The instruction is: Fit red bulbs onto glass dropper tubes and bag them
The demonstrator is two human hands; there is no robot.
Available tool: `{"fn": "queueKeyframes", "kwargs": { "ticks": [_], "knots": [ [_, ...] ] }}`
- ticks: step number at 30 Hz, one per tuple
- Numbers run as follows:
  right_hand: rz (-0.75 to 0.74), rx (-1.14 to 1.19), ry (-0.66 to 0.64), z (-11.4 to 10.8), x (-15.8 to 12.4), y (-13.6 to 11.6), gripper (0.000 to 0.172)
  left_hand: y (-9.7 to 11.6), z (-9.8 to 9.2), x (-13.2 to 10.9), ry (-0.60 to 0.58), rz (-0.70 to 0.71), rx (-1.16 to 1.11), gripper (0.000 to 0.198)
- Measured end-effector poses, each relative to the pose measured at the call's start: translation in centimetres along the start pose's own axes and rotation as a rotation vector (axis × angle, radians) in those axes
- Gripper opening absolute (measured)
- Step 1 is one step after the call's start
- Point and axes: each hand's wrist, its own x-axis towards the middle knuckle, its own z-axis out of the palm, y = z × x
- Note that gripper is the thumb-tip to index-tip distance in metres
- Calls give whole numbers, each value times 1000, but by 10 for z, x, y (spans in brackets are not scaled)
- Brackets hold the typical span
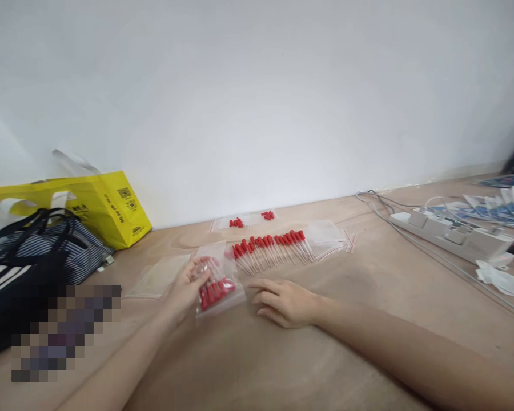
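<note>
My left hand (189, 288) grips a clear zip bag (235, 297) by its left side, thumb and fingers closed on the plastic. Inside that bag lie several droppers (216, 291) with red rubber bulbs, bulbs toward me and clear stems pointing away. Just right of the bag, my right hand (285, 301) hovers or rests low over the table with its fingers extended and apart, holding nothing. Beyond both hands stretches a row of loose red-bulbed droppers (269, 245), their stems angled toward me.
Flat clear zip bags (325, 233) lie right of the row, another plastic bag (160, 277) to the left. Small red pieces (236, 222) sit by the wall. A yellow bag (122, 208) and dark bag (25, 279) stand left; a power strip (449, 237), cables and tissue (503, 278) lie right.
</note>
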Motion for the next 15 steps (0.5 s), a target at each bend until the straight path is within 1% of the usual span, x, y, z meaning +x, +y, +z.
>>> {"fn": "queueKeyframes", "kwargs": {
  "ticks": [2,4,7,9,11,13,15],
  "knots": [
    [32,-24,7,0,0,1,19,1,-9,30,59,-16,54,45],
    [41,-46,21,1,-1,2,18,1,-14,59,96,-32,119,44],
    [35,-76,30,2,-1,3,15,-5,-15,90,134,-57,250,39],
    [38,-93,26,3,-2,4,14,-12,-14,102,169,-62,359,34],
    [40,-102,26,2,-3,4,15,-19,-19,106,214,-47,475,28],
    [38,-105,23,2,-3,5,16,-24,-31,106,250,-20,580,23],
    [38,-111,16,2,-3,5,16,-27,-48,100,252,-11,666,20]
  ]
}}
